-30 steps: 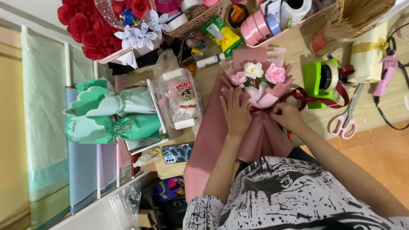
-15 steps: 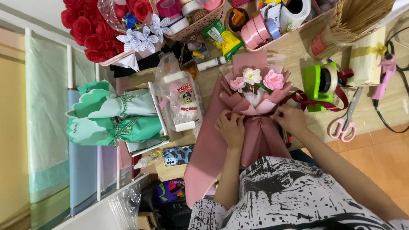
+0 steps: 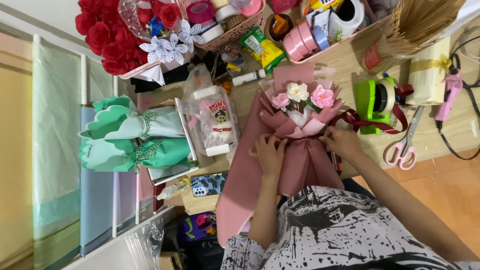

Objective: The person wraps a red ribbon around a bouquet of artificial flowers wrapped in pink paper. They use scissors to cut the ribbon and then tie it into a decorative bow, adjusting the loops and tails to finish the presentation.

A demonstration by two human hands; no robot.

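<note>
A small bouquet [image 3: 299,96] of one white and two pink flowers lies on the wooden table, wrapped in dusty pink paper [image 3: 305,160]. My left hand [image 3: 270,152] presses and gathers the paper at the bouquet's neck from the left. On the opposite side my right hand [image 3: 343,142] pinches the same neck. A dark red ribbon [image 3: 361,121] runs from beside my right hand toward the tape dispenser. A long flap of the pink paper hangs off the table toward my lap.
Right of the bouquet are a green tape dispenser [image 3: 376,102], pink-handled scissors [image 3: 401,150] and a pink glue gun [image 3: 449,95]. At left lie mint green wraps [image 3: 132,142], a bagged toy [image 3: 215,120] and a phone [image 3: 210,184]. Red roses [image 3: 107,35] and pink baskets [image 3: 227,22] sit behind.
My left hand has slid from the upper wrap down to the bouquet's neck. My right hand stays at the neck, and the view has shifted slightly.
</note>
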